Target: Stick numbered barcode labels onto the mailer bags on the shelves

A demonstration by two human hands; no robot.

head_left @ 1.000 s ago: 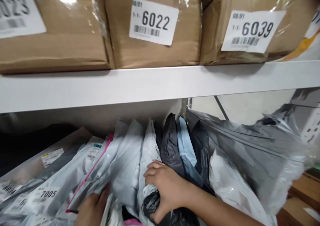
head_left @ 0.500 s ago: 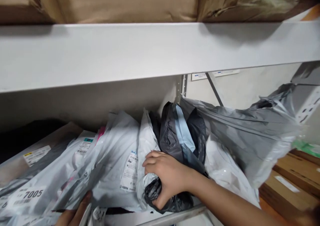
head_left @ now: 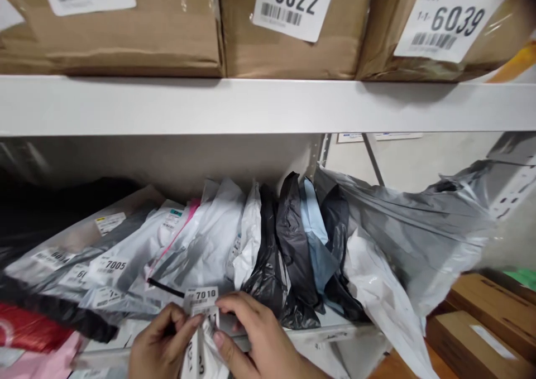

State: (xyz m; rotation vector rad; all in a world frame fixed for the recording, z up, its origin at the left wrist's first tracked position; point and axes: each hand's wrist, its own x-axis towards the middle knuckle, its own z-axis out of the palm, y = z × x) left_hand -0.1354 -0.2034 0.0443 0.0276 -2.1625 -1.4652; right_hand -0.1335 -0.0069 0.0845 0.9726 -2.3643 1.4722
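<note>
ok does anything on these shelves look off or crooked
Yes, the white bag towards the right droops past the front edge of the lower shelf, unlike the dark bags beside it. The 6022 label also sits tilted on its box.

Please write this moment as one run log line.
left hand: pinching labels; right hand: touching labels; top label: 7010; behind: bagged parcels on shelf

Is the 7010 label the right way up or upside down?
Right way up: the label reads 7010 normally, with its barcode under the number.
</note>
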